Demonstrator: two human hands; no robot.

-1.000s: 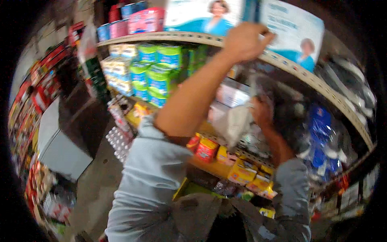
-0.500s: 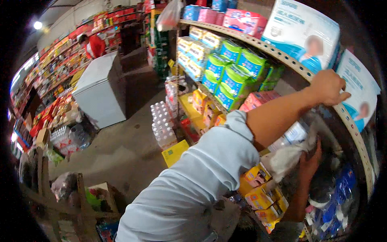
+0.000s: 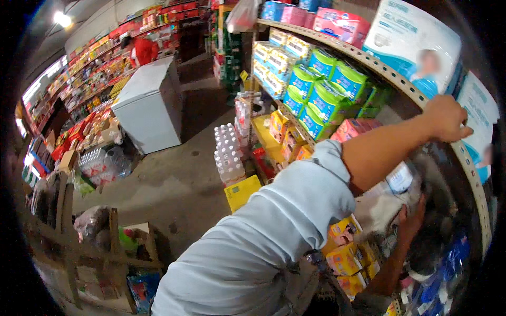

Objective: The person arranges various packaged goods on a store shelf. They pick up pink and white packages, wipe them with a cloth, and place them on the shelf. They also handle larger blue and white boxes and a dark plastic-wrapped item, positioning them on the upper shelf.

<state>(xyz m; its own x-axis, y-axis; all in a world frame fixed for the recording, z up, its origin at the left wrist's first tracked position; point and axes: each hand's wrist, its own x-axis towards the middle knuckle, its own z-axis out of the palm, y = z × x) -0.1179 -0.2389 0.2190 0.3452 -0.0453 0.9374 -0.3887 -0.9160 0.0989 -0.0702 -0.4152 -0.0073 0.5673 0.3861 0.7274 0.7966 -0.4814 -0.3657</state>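
Note:
My left arm, in a pale blue rolled-up sleeve, reaches across to the upper right. My left hand [image 3: 445,118] is closed on the perforated metal shelf edge [image 3: 392,75], beside large white-and-blue packs [image 3: 414,39] on the top shelf. Lower down, on the level beneath, my right hand [image 3: 412,221] grips a greyish-white cloth [image 3: 377,210]; its fingers are partly hidden. Just beyond the cloth a white-and-blue pack [image 3: 399,178] shows under my left forearm. Yellow boxes [image 3: 345,258] stand to the left of my right hand, and blue plastic-wrapped goods [image 3: 454,258] lie to its right.
Green-and-blue packs [image 3: 324,102] and white-and-yellow packs [image 3: 276,63] fill the middle shelf. Shrink-wrapped bottles [image 3: 229,152] and a yellow box [image 3: 242,192] stand on the floor. A white chest freezer [image 3: 150,105] is farther off, with a person in red [image 3: 145,50] behind it. Wooden rails [image 3: 68,226] are at left.
The view has shifted, so most of the scene sits farther right. My left hand stays on the shelf edge. The cloth under my right hand has changed shape and lies more spread out.

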